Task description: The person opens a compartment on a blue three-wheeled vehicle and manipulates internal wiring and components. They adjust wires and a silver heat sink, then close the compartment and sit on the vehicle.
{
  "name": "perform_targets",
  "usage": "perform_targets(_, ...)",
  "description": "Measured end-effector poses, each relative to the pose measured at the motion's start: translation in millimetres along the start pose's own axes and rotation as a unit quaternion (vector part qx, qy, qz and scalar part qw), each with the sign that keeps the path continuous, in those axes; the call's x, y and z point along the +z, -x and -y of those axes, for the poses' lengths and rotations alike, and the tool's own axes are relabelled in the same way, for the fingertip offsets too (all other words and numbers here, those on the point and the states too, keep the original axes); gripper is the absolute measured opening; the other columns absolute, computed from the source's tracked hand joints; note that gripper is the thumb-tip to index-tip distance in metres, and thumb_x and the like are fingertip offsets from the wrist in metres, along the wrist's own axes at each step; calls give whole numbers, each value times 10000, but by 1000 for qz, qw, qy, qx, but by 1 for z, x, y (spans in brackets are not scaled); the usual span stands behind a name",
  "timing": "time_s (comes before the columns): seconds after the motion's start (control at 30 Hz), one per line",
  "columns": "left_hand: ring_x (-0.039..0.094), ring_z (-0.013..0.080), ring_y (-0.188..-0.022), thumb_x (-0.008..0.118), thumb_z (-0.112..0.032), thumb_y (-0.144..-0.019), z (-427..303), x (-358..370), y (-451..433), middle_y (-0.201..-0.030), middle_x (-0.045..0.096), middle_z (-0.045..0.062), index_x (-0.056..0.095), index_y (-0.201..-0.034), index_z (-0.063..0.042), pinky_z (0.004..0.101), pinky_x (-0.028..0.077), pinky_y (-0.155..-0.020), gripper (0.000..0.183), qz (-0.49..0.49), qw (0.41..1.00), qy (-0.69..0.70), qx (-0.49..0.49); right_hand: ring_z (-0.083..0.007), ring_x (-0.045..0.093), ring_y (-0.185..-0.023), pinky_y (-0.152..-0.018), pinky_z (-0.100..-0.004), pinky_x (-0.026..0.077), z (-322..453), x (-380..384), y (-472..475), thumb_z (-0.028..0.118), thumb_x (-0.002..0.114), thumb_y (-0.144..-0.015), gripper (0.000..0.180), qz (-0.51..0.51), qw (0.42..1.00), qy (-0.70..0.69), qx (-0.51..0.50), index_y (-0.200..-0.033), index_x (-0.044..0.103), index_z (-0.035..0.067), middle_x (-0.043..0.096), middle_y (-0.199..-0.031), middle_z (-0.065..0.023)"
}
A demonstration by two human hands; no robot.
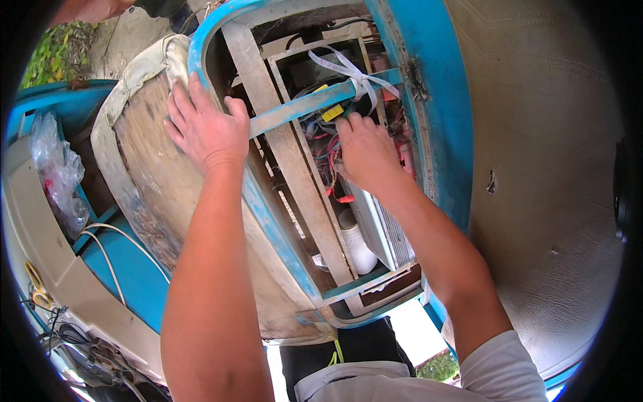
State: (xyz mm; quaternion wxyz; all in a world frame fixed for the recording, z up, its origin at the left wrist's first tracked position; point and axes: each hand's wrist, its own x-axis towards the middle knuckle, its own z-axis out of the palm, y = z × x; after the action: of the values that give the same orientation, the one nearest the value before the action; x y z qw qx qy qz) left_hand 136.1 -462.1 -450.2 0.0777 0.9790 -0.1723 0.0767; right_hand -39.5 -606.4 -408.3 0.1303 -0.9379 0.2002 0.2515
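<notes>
My left hand (208, 125) rests with fingers spread on the rounded rim of a blue metal frame (279, 246). Under its outer fingers is the edge of a tilted wooden seat panel (150, 145) with a cream cover folded over its border. My right hand (369, 151) reaches into the compartment, fingers curled among coloured wires (331, 151); whether it grips any is hidden. Close to it are a yellow tag or connector (332, 113) and red connectors (345, 199). Above it, a white strip (359, 83) is knotted around a blue crossbar (301, 108). Below stands a silver finned metal casing (389, 228).
A white rounded object (360, 254) sits beside the casing. Rusty metal slats (306, 186) span the compartment. Brown upholstery (532, 125) with a tear borders the right. At left are a clear plastic bag (58, 171), yellow-handled scissors (37, 286) and black cables (75, 334). Someone's limb (95, 10) shows top left.
</notes>
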Motion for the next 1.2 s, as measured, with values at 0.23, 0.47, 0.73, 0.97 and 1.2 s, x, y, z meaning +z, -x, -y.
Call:
perform_targets(0.23,309,298,-1393,577,-336,-796,-1,1,-1,-1503,363,131,453,-1401,-104,540,192,-1145,659,-5,1000,25,7,-273,546,-1097,-910,-414,442,3,19,-11,406,773,-706,459,12,987,156,-47,-989,697,54,585,-1112,-132)
perform_targets(0.47,300,300,-1399,583,-335,-800,-2,-6,-1,-1486,371,131,418,-1420,-131,546,204,-1140,673,20,999,36,-7,-315,649,-932,-914,-467,437,5,-1,-33,367,698,-730,367,222,961,124,-108,-881,719,34,700,-903,-164)
perform_targets(0.73,301,309,-1391,583,-282,-772,-2,-8,-2,-1478,375,132,414,-1397,-120,574,195,-1134,668,18,998,66,-15,-407,637,-904,-828,-459,499,-36,13,-62,299,519,-861,337,230,952,-191,-70,-931,690,18,670,-932,-244)
perform_targets(0.97,290,300,-1403,575,-316,-788,-2,-8,-2,-1499,352,120,411,-1426,-129,563,199,-1137,685,38,998,47,-17,-330,617,-1104,-941,-430,488,-4,25,-78,172,515,-875,330,328,938,111,25,-1150,650,50,649,-1167,-185)
perform_targets(1.2,287,303,-1404,581,-317,-780,0,-7,-1,-1490,359,126,405,-1429,-123,573,187,-1139,700,27,998,59,-15,-306,516,-1286,-1026,-451,438,11,35,-90,171,517,-902,404,360,917,167,46,-1292,596,98,531,-1403,-112)
